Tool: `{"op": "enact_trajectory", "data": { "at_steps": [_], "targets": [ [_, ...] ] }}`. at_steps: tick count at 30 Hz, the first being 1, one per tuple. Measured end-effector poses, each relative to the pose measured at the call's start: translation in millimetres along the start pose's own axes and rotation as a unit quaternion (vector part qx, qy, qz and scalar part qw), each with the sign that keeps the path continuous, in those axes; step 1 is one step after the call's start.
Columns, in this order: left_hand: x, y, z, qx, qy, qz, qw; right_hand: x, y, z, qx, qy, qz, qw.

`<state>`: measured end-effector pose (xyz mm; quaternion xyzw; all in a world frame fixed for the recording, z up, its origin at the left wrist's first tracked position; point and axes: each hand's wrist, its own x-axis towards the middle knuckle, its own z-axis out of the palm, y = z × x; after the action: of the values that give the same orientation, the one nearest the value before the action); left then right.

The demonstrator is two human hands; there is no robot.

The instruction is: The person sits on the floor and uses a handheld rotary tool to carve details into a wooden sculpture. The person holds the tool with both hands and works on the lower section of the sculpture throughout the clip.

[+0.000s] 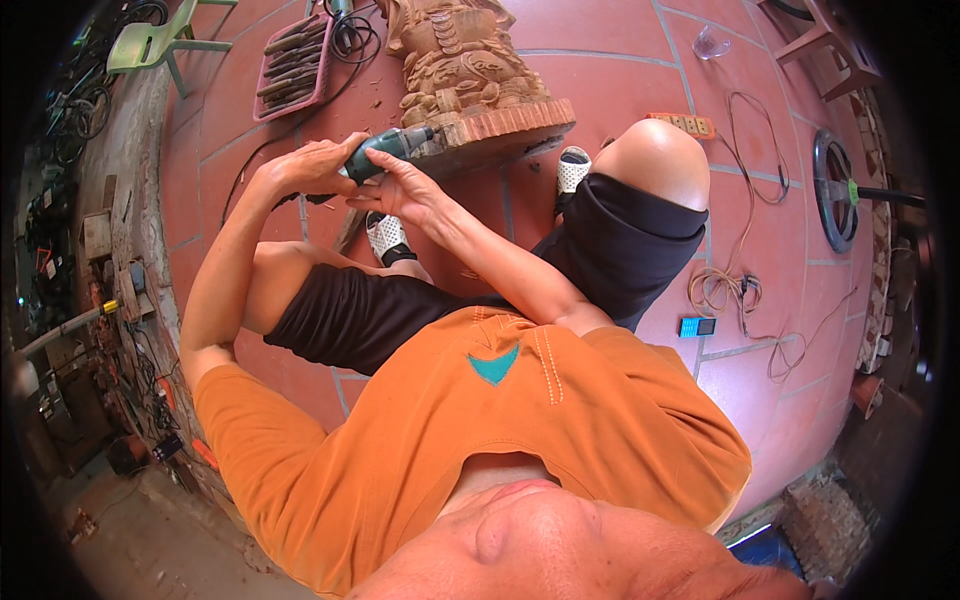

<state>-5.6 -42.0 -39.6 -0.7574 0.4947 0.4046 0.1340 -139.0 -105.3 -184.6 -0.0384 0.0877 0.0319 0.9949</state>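
Observation:
Both my hands are on a green die grinder (384, 152) with a dark nose. My left hand (318, 166) is closed around its rear end. From below, my right hand (402, 190) holds the body with its thumb laid along it. The tool's nose points right, up against the left edge of the thick base of a carved wooden figure (462, 70). Whether the tip touches the wood I cannot tell. The figure's top runs out of view.
A pink basket (266, 98) of long dark tools stands at the far left, a green chair (150, 45) beyond it. An orange power strip (683, 125), loose cords, a blue phone (697, 327) and a dark wheel (835, 190) lie on the tiles to the right.

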Motion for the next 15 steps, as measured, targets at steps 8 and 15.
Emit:
{"op": "enact_trajectory", "data": {
  "at_steps": [8, 15],
  "targets": [
    [4.6, -5.5, 3.7, 0.005, 0.008, 0.015, 1.0, 1.0, 0.0, -3.5, 0.011, -0.004, 0.003, 1.0],
    [4.1, -7.5, 5.5, 0.0, 0.001, 0.017, 1.0, -0.8, 2.7, -2.3, 0.004, -0.008, 0.006, 1.0]
  ]
}}
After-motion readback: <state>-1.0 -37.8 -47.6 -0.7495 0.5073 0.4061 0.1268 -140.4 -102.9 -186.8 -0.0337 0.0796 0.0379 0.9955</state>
